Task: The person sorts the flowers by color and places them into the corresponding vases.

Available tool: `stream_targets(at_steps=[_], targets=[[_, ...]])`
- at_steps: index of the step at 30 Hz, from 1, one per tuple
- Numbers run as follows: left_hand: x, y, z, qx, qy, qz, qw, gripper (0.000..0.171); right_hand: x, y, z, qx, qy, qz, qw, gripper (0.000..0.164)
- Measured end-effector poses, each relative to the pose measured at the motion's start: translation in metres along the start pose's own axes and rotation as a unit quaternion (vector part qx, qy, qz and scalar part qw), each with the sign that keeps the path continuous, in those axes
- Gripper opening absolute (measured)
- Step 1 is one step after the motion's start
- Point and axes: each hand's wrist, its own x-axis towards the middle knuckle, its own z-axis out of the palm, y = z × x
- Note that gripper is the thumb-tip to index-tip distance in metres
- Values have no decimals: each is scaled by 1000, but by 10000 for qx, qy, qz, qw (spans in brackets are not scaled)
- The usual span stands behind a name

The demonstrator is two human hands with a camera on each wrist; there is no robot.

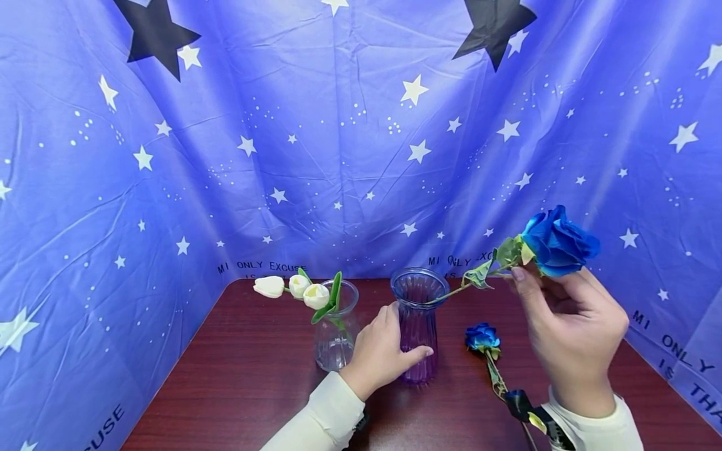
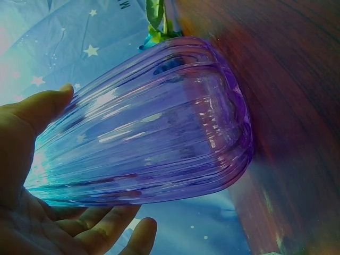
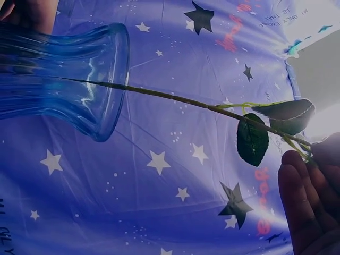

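My left hand (image 1: 376,351) holds a ribbed glass vase (image 1: 418,344), blue at the flared rim and purple lower down. In the left wrist view, thumb and fingers lie on either side of the vase's ribbed wall (image 2: 154,127). Up at the right, my right hand (image 1: 575,332) pinches a blue artificial rose (image 1: 561,241) by its stem, just below the bloom. The rose leans to the right, and the lower end of its stem (image 3: 175,98) is inside the vase mouth in the right wrist view.
A clear glass vase (image 1: 333,354) with white tulips (image 1: 316,296) leaning left stands beside the left hand. Another blue rose (image 1: 482,338) lies on the dark red wooden table (image 1: 225,376), its stem running toward the right wrist. Blue star-patterned cloth (image 1: 338,156) hangs around the table.
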Motion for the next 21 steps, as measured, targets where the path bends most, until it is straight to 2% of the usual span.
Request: stream_targets(at_steps=[5, 11, 21], targets=[[0, 0, 0, 40, 22, 28, 10000, 96, -3, 5, -3, -615, -179, 74, 9979, 19], [0, 0, 0, 45, -3, 14, 10000, 96, -6, 10, -7, -1056, -446, 104, 9934, 19], [0, 0, 0, 7, -23, -16, 10000, 96, -7, 14, -6, -1532, -649, -6, 9861, 12]])
